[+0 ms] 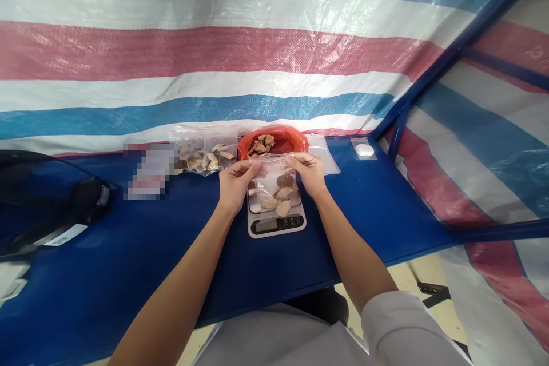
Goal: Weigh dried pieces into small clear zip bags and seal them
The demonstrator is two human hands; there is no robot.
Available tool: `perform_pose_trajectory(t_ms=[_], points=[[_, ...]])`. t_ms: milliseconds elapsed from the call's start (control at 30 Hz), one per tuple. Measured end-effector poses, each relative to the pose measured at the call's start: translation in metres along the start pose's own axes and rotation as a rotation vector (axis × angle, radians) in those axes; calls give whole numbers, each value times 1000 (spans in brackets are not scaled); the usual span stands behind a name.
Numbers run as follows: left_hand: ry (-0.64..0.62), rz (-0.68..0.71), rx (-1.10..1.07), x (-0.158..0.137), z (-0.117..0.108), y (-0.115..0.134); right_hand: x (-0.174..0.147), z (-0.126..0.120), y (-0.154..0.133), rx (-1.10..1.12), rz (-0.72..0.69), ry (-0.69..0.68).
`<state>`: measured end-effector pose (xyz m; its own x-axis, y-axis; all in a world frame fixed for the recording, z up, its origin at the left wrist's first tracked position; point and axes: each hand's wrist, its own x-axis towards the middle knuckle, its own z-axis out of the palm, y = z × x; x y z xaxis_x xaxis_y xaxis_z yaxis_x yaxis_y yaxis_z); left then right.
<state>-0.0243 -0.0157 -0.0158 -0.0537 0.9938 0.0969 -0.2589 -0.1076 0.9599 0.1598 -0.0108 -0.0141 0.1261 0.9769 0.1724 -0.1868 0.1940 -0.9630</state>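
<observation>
The person's left hand point(235, 183) and right hand point(310, 174) pinch the top edge of a clear bag point(274, 184) between thumb and fingers, over a white scale point(278, 231) on the blue table point(175, 246). Brownish pieces point(282, 195) sit low inside; an open red bag point(295, 143) stands just behind the scale

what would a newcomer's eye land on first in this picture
Probably the big striped sheet in red, white and blue, filling the upper part of the view behind the blue table. Next, near the middle, the left hand and right hand pinch a clear bag of tan pieces above a white scale. Just beyond sits a bright red bag.
</observation>
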Motion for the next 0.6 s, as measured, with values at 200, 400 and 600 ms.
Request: perform_pose_trajectory(t_ms=[200, 400, 600], points=[[-15, 42, 58, -3, 0, 1, -2, 2, -2, -32, 19, -59], [9, 85, 121, -2, -2, -3, -2, 3, -4, -31, 31, -56], [14, 75, 143, -1, -1, -2, -3, 4, -5, -9, 34, -28]])
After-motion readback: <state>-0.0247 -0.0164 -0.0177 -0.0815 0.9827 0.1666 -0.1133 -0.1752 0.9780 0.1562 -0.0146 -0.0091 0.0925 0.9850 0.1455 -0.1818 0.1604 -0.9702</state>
